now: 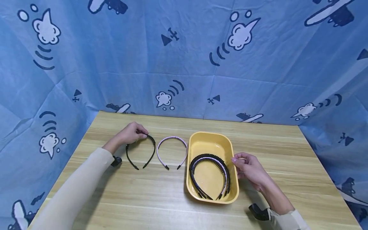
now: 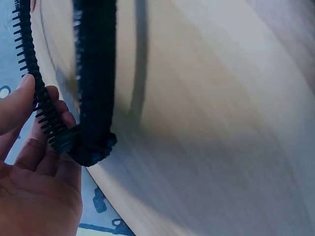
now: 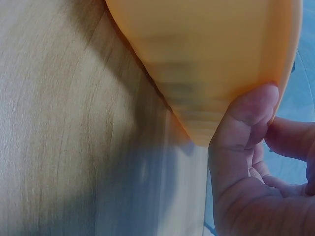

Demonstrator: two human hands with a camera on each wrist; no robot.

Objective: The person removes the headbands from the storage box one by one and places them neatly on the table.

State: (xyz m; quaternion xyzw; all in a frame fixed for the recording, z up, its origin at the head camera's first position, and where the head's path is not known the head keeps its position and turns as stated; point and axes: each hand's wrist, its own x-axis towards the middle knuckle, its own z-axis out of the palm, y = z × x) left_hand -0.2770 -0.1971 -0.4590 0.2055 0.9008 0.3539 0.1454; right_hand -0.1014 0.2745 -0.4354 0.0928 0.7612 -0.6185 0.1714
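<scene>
At the left of the head view, my left hand [image 1: 130, 132] pinches a black headband [image 1: 154, 148] by the top of its curve, its two ends pointing toward me. In the left wrist view, thumb and fingers hold the toothed black band [image 2: 96, 73]. Beside it a lavender headband [image 1: 172, 137] lies on the table. My right hand [image 1: 250, 167] grips the right rim of a yellow plastic bin [image 1: 211, 137], thumb on one side of the wall and fingers on the other. Several black and lavender headbands [image 1: 207, 156] lie stacked inside the bin's near part.
The wooden table [image 1: 138, 198] runs back to a blue curtain [image 1: 189, 57] with cloud and airplane prints, which also hangs at both sides. A black wrist device [image 1: 258, 212] sits at the right cuff, another [image 1: 116, 161] at the left.
</scene>
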